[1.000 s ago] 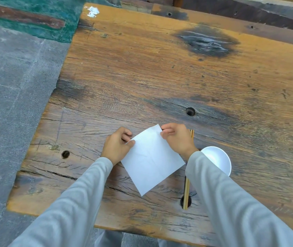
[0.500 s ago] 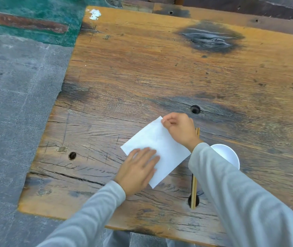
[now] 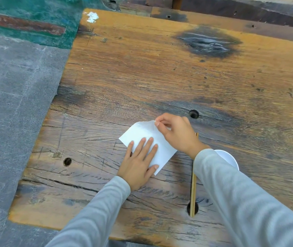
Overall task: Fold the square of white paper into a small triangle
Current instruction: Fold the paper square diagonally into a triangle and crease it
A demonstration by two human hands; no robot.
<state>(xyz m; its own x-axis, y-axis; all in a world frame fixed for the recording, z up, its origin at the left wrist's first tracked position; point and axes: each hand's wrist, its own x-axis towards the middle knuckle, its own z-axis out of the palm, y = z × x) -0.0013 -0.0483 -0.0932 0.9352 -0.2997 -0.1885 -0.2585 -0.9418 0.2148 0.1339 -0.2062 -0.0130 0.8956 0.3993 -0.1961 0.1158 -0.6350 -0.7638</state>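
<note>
I see the paper (image 3: 142, 134) lying on the table (image 3: 160, 77), toward its front edge. The left hand (image 3: 140, 161) rests flat on the paper's near half, and the right hand (image 3: 176, 132) pinches its far corner. Just right of the paper lie the chopsticks (image 3: 193, 184), running front to back under the right wrist. The bowl (image 3: 229, 157) sits right of them, partly behind the sleeve. The floor (image 3: 8, 104) lies left of the table.
</note>
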